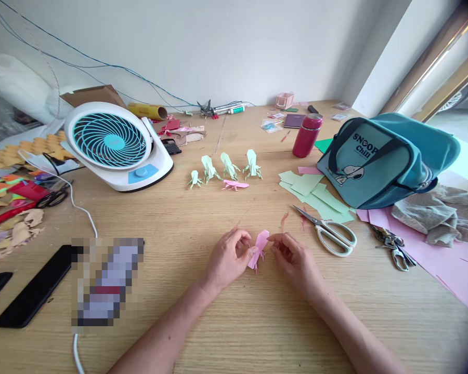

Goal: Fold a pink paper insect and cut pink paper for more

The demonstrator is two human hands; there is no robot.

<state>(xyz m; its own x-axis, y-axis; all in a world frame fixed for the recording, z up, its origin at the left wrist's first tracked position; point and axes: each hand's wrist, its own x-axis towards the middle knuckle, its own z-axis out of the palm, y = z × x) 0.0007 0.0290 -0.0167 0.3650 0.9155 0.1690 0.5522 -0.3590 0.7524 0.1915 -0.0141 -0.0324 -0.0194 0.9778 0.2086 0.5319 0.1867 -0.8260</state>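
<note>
A pink folded-paper insect [260,243] stands tilted above the table between my two hands, its thin legs pointing down. My left hand [230,257] pinches its left side between thumb and fingers. Close on the other side is my right hand [296,259], fingers curled together, with the index fingertip at the paper's upper right edge. Whether those fingers grip any part of it is unclear. Farther back, several pale green paper insects [229,166] stand in a row. A second pink paper insect [236,185] lies low in front of them.
Scissors [335,236] lie right of my hands, near green paper sheets [315,195], keys [393,246] and pink paper [444,265]. A teal bag [374,161] and red flask [307,136] stand behind. At left are a fan [117,145], its white cable [86,210] and a black flat object [39,285].
</note>
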